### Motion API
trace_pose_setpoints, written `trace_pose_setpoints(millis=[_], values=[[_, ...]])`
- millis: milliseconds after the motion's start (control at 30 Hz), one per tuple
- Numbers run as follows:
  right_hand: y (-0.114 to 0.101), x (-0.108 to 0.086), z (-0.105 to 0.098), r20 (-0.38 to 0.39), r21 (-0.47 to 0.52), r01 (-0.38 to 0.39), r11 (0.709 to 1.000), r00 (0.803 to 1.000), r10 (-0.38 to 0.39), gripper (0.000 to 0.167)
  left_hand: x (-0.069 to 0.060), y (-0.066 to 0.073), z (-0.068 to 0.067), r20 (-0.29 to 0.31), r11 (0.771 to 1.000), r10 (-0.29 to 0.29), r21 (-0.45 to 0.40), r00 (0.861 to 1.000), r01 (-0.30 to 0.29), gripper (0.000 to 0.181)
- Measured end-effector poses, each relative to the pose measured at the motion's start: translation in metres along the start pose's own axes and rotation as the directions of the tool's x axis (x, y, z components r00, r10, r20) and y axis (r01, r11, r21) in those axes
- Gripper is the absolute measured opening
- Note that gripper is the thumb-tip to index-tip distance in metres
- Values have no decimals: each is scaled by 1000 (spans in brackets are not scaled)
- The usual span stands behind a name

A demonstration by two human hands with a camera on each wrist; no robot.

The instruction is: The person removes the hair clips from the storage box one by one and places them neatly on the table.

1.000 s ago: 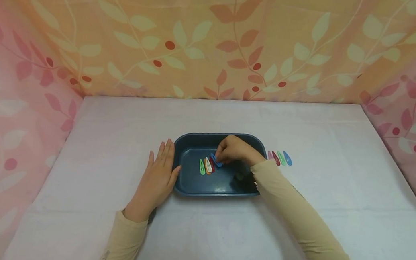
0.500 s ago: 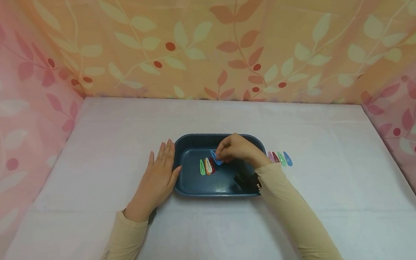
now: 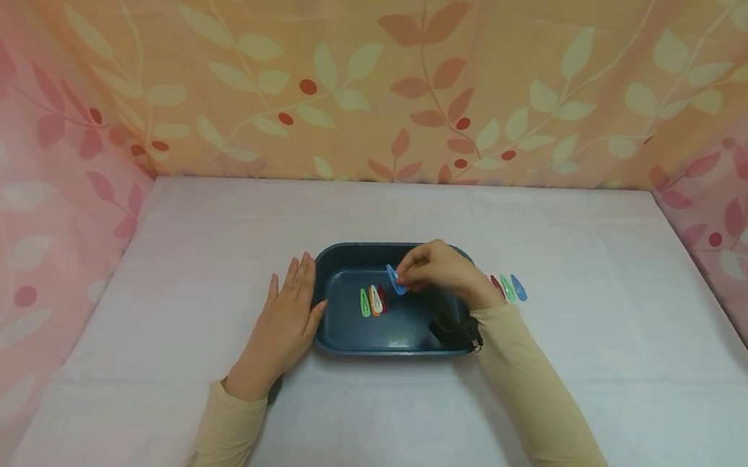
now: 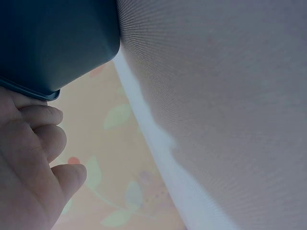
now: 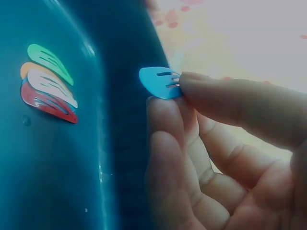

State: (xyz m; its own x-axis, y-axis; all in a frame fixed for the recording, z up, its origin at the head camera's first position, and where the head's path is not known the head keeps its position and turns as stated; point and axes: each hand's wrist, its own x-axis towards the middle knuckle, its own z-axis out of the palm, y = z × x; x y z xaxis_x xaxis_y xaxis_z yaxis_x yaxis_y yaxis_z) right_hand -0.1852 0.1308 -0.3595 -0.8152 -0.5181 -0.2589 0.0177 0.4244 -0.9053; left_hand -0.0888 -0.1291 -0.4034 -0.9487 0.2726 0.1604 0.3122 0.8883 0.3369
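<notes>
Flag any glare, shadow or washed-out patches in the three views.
Head: slight glare on the tray, soft shadow beside the right sleeve; left wrist: tablecloth dim grey beside a bright strip; right wrist: backdrop washed out behind the right hand, blue clip readable.

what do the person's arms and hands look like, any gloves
The left sleeve and right sleeve are long and beige; the left has an unreadable marking. The left hand and right hand wear no gloves. A black device sits by the right sleeve.

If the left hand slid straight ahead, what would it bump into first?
Probably the leafy curtain behind the table; the left hand might also brush the tray alongside, depth being unclear.
</notes>
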Motion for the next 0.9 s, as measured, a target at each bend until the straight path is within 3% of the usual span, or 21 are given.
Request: trace_pose_setpoints(millis=[900], values=[[8,-22,-20,-59,83,42,996,998,-37,14,0,1,-1,31,1000,-14,-1,999,14,66]])
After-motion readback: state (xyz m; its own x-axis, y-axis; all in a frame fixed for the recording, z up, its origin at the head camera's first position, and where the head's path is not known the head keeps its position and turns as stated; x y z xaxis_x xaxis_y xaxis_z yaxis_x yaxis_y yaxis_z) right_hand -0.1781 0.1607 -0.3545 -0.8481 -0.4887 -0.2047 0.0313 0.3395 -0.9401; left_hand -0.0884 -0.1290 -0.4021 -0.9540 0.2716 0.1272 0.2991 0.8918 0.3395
